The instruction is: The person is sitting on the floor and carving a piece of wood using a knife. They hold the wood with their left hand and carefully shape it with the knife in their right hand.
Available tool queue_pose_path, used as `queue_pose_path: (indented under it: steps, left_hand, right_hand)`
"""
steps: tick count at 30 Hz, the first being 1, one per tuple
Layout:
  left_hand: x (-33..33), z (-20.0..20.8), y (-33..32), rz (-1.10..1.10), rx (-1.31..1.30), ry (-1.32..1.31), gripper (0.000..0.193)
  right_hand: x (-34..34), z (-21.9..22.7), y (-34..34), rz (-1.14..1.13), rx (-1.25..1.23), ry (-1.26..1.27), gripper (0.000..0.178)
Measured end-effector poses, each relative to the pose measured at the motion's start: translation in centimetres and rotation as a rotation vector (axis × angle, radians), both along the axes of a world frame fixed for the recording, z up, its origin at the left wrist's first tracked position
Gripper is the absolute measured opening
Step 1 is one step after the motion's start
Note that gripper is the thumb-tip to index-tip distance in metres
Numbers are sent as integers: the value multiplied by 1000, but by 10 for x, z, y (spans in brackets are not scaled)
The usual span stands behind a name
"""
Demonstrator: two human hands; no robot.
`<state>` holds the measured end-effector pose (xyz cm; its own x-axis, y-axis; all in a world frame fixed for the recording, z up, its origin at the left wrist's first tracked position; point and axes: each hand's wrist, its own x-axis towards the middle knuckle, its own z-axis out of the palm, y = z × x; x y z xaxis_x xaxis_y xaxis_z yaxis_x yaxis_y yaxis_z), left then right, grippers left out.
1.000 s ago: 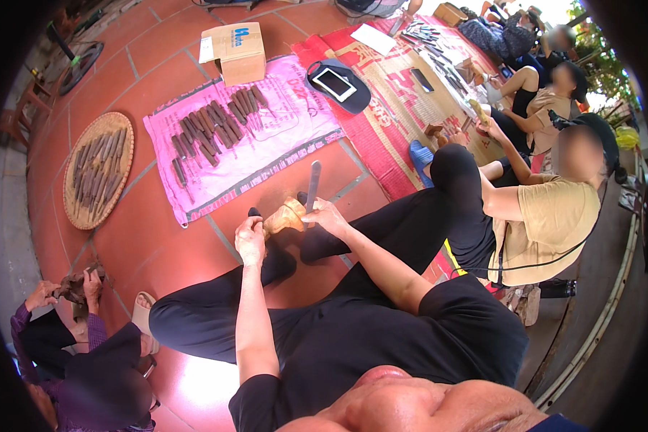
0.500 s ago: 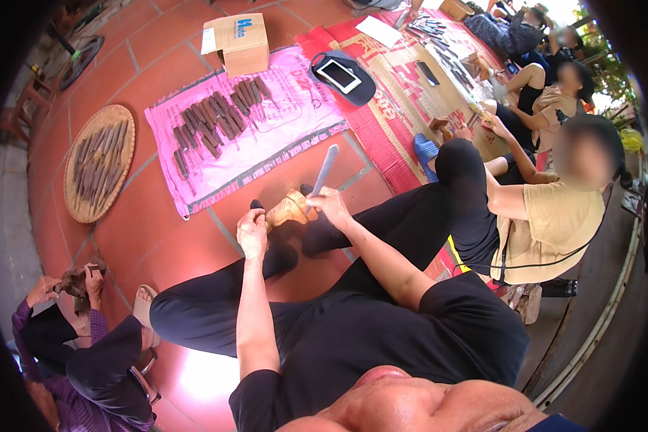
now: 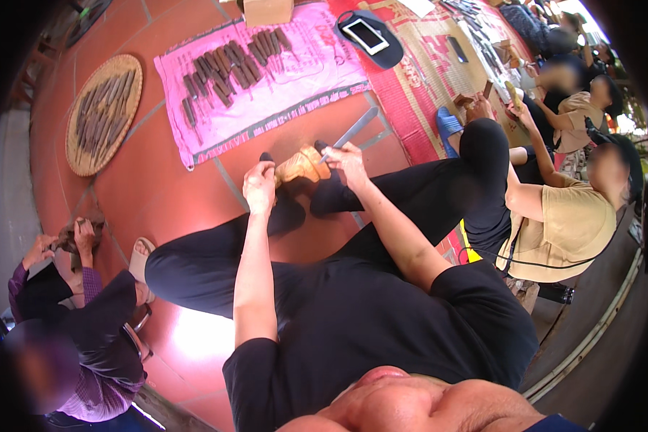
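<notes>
My left hand (image 3: pixel 261 184) is closed on the left end of a carved piece of light yellow-brown wood (image 3: pixel 299 165) with ridges and curves. My black-clad feet are close beside the wood. In my right hand (image 3: pixel 345 165) is a long flat grey metal tool (image 3: pixel 353 131), whose free end points up and to the right. It may be a file or a blade; I cannot tell which. Its lower end lies at the right end of the wood, partly hidden by my fingers.
Ahead, a pink cloth (image 3: pixel 295 108) bears several dark brown rods. A round woven tray (image 3: pixel 136 93) with more rods is at the left. A cap (image 3: pixel 389 52) with a phone lies on the red mat (image 3: pixel 392 101). People sit at the right (image 3: pixel 561 216) and lower left (image 3: pixel 97 385).
The view has shifted, so the cloth and tray sit higher. My right hand's grey tool has tilted from nearly upright to a lower slant rightward. Both hands keep their grip.
</notes>
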<state>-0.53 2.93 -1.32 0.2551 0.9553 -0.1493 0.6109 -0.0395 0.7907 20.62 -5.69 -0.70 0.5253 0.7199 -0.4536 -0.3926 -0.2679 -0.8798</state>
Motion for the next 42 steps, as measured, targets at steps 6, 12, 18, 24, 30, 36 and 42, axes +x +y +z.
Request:
queue_pose_path:
  steps: [6, 12, 18, 24, 30, 36, 42]
  left_hand:
    - [2, 6, -1, 20, 29, 33, 14]
    - [3, 5, -1, 19, 36, 45, 14]
    - [2, 0, -1, 31, 35, 37, 14]
    - [1, 1, -2, 40, 52, 23, 13]
    - [3, 9, 0, 22, -114, 26, 13]
    - [1, 1, -1, 26, 37, 23, 14]
    - [2, 0, -2, 22, 47, 28, 14]
  right_hand:
    - [-11, -5, 2, 128, 139, -97, 9]
    - [-1, -19, 3, 38, 50, -11, 8]
    - [-12, -20, 6, 27, 103, -40, 11]
    - [-15, -8, 9, 45, 143, 9, 8]
    - [-8, -11, 11, -28, 63, 47, 10]
    - [-23, -7, 18, -4, 168, -26, 8]
    - [-14, -14, 19, -112, 117, 74, 7]
